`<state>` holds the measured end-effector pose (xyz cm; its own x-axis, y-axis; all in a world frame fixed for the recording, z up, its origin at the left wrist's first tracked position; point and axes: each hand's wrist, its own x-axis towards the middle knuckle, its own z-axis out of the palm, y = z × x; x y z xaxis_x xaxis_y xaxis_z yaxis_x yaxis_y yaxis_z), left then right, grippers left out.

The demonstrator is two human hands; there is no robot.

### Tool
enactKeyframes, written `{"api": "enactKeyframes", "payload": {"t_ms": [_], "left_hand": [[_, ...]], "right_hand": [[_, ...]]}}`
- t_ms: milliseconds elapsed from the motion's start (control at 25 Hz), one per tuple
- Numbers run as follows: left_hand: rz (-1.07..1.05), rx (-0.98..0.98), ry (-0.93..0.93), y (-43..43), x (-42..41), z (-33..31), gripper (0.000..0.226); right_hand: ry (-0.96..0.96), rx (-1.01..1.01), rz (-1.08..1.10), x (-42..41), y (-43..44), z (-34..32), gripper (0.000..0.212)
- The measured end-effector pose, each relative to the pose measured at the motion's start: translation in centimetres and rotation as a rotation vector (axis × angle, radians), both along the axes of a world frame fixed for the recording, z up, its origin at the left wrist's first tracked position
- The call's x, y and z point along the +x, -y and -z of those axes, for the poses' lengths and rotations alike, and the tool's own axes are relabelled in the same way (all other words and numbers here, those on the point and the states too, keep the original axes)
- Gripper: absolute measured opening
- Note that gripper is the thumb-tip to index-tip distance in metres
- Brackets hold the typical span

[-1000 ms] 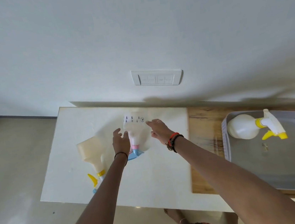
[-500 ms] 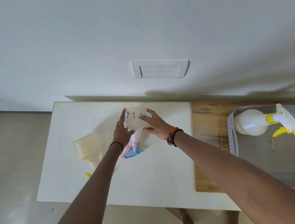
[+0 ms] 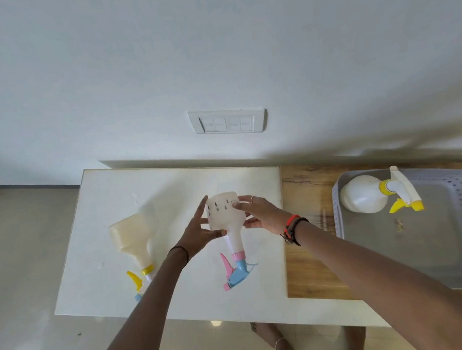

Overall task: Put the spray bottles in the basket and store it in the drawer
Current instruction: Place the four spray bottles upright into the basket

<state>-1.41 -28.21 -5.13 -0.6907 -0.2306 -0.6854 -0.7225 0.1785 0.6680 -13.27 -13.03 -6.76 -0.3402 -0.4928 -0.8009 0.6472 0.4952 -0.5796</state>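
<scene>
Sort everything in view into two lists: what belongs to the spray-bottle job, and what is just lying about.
Belongs to the job:
pink-and-blue spray bottle, held between left hand and right hand
cream spray bottle, lying on the white table
white spray bottle, lying in the grey basket

Just there:
wall switch panel
wooden counter

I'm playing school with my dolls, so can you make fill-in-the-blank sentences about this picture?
1. The left hand and right hand hold the bottle whose sprayer is blue and ____.
2. The cream bottle lying on the white table has a ____ trigger.
3. The number of bottles in the grey basket is ____.
Missing words: pink, yellow, one.
</scene>
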Motion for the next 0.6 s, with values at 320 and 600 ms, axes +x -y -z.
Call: {"api": "enactKeyframes", "payload": {"t_ms": [320,600], "left_hand": [[0.067,0.236,0.115,-5.5,0.8,-2.9,0.098],[0.008,0.459,0.134,-13.5,0.7,-5.3,0.087]], "right_hand": [[-0.023,0.008,-0.083,1.7,-8.8,-2.7,0.031],[-0.009,0.016,0.072,1.2,-18.6,-5.8,0.028]]}}
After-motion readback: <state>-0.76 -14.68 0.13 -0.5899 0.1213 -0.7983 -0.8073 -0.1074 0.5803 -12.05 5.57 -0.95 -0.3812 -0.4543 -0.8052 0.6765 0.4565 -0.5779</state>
